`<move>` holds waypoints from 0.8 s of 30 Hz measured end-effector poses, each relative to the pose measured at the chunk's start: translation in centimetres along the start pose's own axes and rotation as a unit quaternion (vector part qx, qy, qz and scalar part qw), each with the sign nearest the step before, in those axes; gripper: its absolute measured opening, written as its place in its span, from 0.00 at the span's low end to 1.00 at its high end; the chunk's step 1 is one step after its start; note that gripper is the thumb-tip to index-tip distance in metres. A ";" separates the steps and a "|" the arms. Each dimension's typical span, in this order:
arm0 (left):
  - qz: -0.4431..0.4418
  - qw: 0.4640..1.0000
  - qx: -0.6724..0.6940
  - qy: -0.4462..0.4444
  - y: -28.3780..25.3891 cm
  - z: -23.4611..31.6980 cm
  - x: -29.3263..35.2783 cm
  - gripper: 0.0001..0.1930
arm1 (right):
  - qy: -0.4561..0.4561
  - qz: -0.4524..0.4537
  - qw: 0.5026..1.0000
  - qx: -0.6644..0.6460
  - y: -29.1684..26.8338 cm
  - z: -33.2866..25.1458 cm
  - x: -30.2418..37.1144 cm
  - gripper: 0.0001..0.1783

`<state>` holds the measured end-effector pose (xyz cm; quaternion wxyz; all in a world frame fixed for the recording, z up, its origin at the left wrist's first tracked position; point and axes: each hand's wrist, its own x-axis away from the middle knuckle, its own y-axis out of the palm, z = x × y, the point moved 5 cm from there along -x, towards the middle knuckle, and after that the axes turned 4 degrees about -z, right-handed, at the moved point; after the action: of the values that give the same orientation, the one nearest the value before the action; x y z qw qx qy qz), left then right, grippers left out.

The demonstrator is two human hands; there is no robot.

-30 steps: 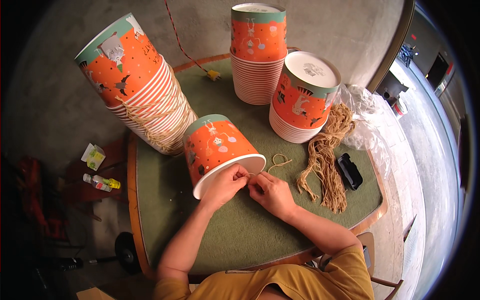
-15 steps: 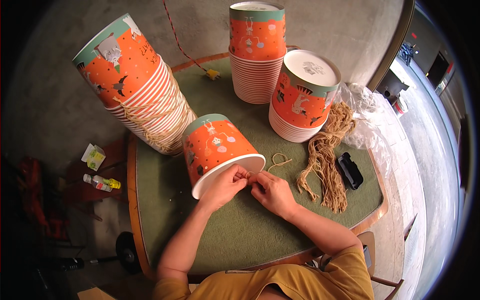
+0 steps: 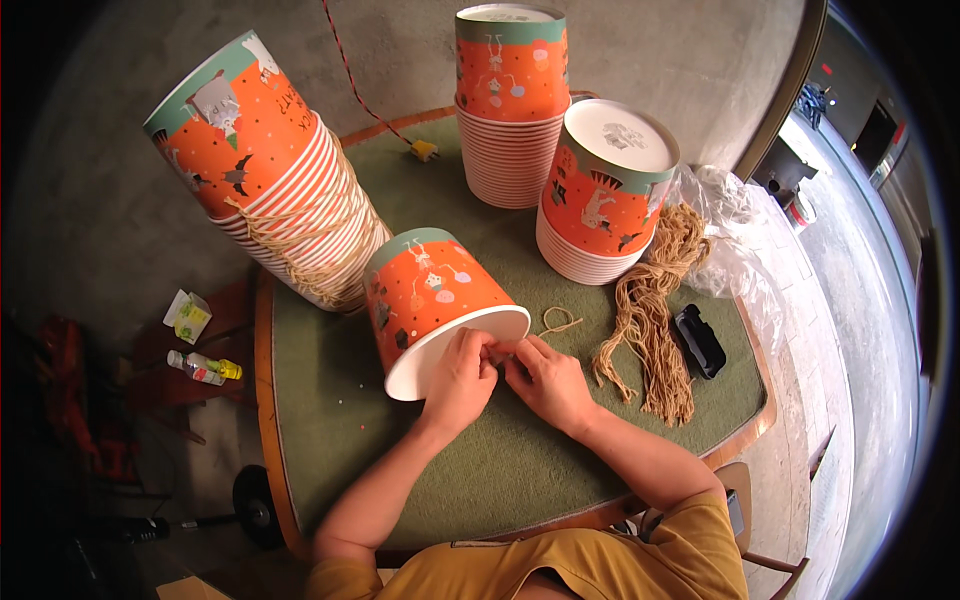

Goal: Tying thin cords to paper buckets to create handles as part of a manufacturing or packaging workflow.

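An orange and green paper bucket (image 3: 430, 290) lies on its side, its white-rimmed mouth facing me. My left hand (image 3: 462, 385) is at the mouth, overlapping the rim, with thumb and fingers pinched together. Just right of it, my right hand (image 3: 550, 382) pinches too, its fingertips meeting those of the left at the rim's right edge. They work on a thin piece of twine (image 3: 562, 322), whose loose loop curls on the table beyond my right hand. The twine between the fingertips is mostly hidden.
A tall bucket stack (image 3: 290, 190), wound with twine, leans at the left. Two more stacks (image 3: 512, 150) (image 3: 600, 210) stand upside down at the back. A twine bundle (image 3: 655, 330), a black tray (image 3: 700, 342) and clear plastic (image 3: 730, 240) lie right. A yellow plug (image 3: 424, 150) lies behind.
My left hand has shifted slightly right and turned, its fingers now bunched closer to my right hand. The bucket and right hand have hardly moved.
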<state>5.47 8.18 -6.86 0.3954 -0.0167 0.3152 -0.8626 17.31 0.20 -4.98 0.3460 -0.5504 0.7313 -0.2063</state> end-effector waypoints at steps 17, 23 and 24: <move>0.072 0.996 -0.042 0.013 0.0 0.0 0.3 0.11 | -0.044 0.022 0.994 0.103 -0.4 -0.6 0.2 0.18; 0.067 0.998 0.005 0.017 0.0 -0.4 0.3 0.11 | -0.008 0.004 0.999 0.047 -0.3 0.0 -0.2 0.16; 0.062 0.998 0.007 0.017 0.1 -0.3 0.2 0.11 | -0.002 0.005 1.000 0.027 -0.2 0.3 -0.2 0.15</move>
<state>5.29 8.12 -7.17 0.4433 0.0200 0.3160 -0.8386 17.69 0.32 -4.93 0.3629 -0.5380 0.7274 -0.2232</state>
